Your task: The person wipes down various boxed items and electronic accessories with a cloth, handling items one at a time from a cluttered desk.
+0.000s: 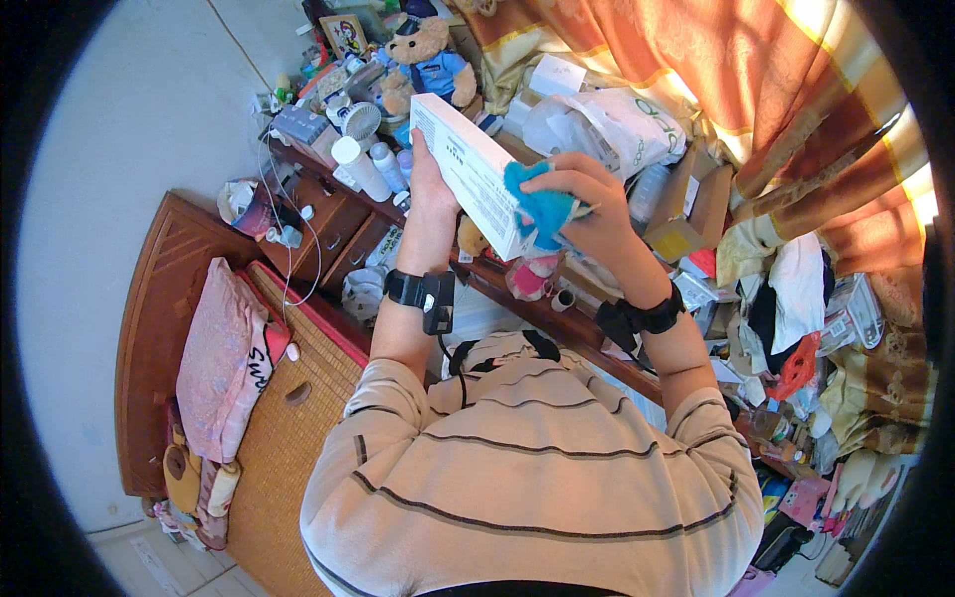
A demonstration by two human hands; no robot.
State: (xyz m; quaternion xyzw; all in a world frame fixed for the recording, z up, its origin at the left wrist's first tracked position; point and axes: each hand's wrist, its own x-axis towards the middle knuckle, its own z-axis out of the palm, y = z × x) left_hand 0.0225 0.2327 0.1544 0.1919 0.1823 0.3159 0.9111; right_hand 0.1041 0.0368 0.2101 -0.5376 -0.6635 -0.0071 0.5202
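A long white cardboard box (pixel 466 175) is held up in front of me, tilted, with printed writing on the side that faces me. My left hand (pixel 434 175) grips it near its upper left end, the thumb lying along the printed side. In my right hand (pixel 593 205) is a teal fuzzy cloth (pixel 548 205), bunched under the fingers. The cloth presses against the lower right end of the box and covers part of its edge. Black straps with small devices sit on both wrists.
Behind the box stands a cluttered desk with a teddy bear (pixel 429 60), a small white fan (pixel 362 119), a white bottle (pixel 359 168) and a plastic bag (pixel 608 127). An open cardboard box (pixel 690 201) lies to the right, near orange curtains (pixel 671 45). A bed with a woven mat (pixel 298 440) is at left.
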